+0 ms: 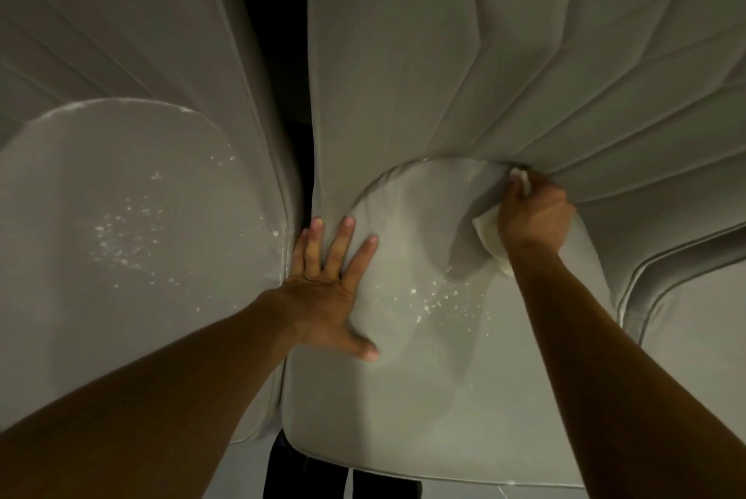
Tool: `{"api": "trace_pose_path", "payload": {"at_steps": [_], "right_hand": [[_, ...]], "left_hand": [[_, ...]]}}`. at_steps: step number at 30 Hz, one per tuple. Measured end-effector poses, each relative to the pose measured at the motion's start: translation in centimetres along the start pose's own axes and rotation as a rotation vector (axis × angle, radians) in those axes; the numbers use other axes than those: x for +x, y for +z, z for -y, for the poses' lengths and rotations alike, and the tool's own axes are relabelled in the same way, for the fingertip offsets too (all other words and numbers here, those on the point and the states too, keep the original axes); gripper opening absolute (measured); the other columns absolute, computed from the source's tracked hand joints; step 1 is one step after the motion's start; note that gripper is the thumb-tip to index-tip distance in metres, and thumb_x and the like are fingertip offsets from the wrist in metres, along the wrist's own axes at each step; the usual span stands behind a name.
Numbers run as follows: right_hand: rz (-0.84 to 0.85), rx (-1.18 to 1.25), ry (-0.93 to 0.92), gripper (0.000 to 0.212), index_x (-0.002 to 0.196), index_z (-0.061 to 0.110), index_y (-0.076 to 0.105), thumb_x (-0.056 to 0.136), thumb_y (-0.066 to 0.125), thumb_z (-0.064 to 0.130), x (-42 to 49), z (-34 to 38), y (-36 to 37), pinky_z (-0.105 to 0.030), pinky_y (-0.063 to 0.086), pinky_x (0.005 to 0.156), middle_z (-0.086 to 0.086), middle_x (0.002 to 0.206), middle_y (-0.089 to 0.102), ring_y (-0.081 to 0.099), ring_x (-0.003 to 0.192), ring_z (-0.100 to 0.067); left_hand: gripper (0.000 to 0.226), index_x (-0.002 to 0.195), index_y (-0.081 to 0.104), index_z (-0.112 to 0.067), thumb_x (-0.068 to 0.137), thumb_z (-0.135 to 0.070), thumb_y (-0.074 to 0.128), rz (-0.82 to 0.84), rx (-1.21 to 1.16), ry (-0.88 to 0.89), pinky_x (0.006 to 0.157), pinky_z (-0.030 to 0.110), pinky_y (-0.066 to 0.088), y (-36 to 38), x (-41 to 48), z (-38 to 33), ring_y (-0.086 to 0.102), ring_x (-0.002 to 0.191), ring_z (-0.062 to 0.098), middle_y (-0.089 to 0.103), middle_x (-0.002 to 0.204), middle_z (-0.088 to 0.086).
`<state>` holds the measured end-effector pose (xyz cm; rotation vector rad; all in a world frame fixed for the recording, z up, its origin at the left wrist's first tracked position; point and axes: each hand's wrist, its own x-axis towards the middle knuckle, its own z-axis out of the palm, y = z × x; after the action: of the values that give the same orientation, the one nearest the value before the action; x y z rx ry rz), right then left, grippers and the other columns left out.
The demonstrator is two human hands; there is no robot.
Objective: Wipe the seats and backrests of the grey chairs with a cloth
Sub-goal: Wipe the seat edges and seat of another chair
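Two grey padded chairs stand side by side. The middle chair's seat (424,377) carries white crumbs just right of my left hand. My left hand (331,284) lies flat on that seat near its left edge, fingers spread. My right hand (533,212) grips a pale cloth (490,234) and pushes it into the crease where the seat meets the ribbed backrest (464,54). Part of the cloth is hidden under my fingers. The left chair's seat (121,196) is also speckled with white crumbs, below its backrest (121,22).
A dark gap (298,143) runs between the two chairs. A third grey cushion edge (686,297) shows at the right. Pale floor and something dark (306,474) show below the seat's front edge.
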<state>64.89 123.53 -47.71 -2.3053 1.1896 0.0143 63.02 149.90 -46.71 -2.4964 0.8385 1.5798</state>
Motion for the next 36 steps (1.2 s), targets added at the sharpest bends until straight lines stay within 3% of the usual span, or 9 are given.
{"api": "trace_pose_path", "payload": {"at_steps": [4,8,10,13,21,24,26,31,36], "right_hand": [[0.098,-0.024,-0.023,0.032,0.12,0.018,0.067,0.1,0.049,0.036,-2.0,3.3,2.6,-0.037,0.047,0.092,-0.013,0.12,0.066,0.063,0.11,-0.034],[0.349,-0.078,-0.343,0.024,0.115,0.022,0.069,0.099,0.052,0.03,-6.9,6.3,5.1,-0.036,0.048,0.09,-0.007,0.122,0.062,0.063,0.108,-0.031],[0.428,-0.096,-0.383,0.025,0.119,0.025,0.068,0.099,0.053,0.027,-7.4,6.7,4.9,-0.035,0.048,0.091,-0.007,0.123,0.06,0.062,0.108,-0.03],[0.447,-0.106,-0.375,0.03,0.127,0.029,0.065,0.101,0.051,0.033,-6.2,5.4,2.9,-0.037,0.047,0.093,-0.008,0.124,0.059,0.062,0.109,-0.032],[-0.01,0.076,0.129,0.038,0.132,0.019,0.06,0.098,0.054,0.035,-2.2,-1.5,-2.7,-0.039,0.047,0.097,-0.015,0.125,0.062,0.061,0.113,-0.034],[-0.029,0.225,0.351,0.036,0.124,0.012,0.065,0.094,0.064,0.03,-1.3,-2.7,-3.5,-0.031,0.047,0.092,-0.014,0.119,0.067,0.064,0.11,-0.031],[-0.016,0.267,0.394,0.033,0.122,0.009,0.067,0.093,0.064,0.025,-1.0,-2.1,-3.1,-0.031,0.047,0.093,-0.014,0.118,0.068,0.064,0.111,-0.03],[0.245,0.12,0.075,0.032,0.125,0.012,0.067,0.095,0.06,0.022,-1.7,3.3,0.6,-0.031,0.042,0.1,-0.014,0.123,0.067,0.06,0.118,-0.032],[0.487,-0.032,-0.188,0.036,0.131,0.014,0.063,0.096,0.058,0.025,-4.6,6.8,3.5,-0.031,0.041,0.103,-0.012,0.134,0.06,0.057,0.121,-0.031]], "left_hand": [[0.153,0.131,-0.056,-0.032,0.061,-0.087,0.068,-0.003,0.025,-0.015,0.089,0.048,-0.043,0.3,0.1,-0.1,-0.072,0.102,0.036,-0.069,0.13,0.006],[0.152,0.119,-0.063,-0.029,0.064,-0.089,0.064,-0.005,0.052,-0.026,0.084,0.049,-0.042,0.1,0.1,-0.5,-0.074,0.095,0.037,-0.072,0.125,0.007],[0.151,0.113,-0.066,-0.03,0.064,-0.09,0.063,-0.018,0.058,-0.03,0.084,0.05,-0.041,0.1,0.1,-0.6,-0.073,0.096,0.037,-0.072,0.125,0.006],[0.151,0.125,-0.061,-0.034,0.062,-0.089,0.066,-0.064,0.008,-0.015,0.09,0.049,-0.039,0.4,-0.1,-0.6,-0.07,0.107,0.035,-0.067,0.135,0.005],[0.151,0.155,-0.028,-0.03,0.055,-0.091,0.066,-0.287,-0.005,-0.025,0.112,0.053,-0.019,1.8,-1.6,-0.6,-0.051,0.136,0.035,-0.04,0.16,0.005],[0.153,0.161,-0.012,-0.019,0.051,-0.095,0.062,-0.352,-0.009,-0.065,0.121,0.056,-0.009,3.1,-1.6,-0.6,-0.032,0.149,0.039,-0.021,0.167,0.009],[0.151,0.161,-0.013,-0.016,0.053,-0.098,0.053,-0.372,-0.009,-0.073,0.123,0.053,-0.011,4.1,-1.5,-0.3,-0.025,0.151,0.041,-0.022,0.168,0.009],[0.146,0.142,-0.048,-0.019,0.063,-0.099,0.044,-0.291,-0.004,-0.055,0.114,0.055,-0.028,4.4,0.0,0.2,-0.052,0.133,0.044,-0.057,0.146,0.007],[0.147,0.134,-0.055,-0.018,0.062,-0.1,0.044,-0.18,0.033,-0.073,0.117,0.061,-0.022,4.0,0.3,0.2,-0.051,0.132,0.047,-0.061,0.142,0.009]]}}
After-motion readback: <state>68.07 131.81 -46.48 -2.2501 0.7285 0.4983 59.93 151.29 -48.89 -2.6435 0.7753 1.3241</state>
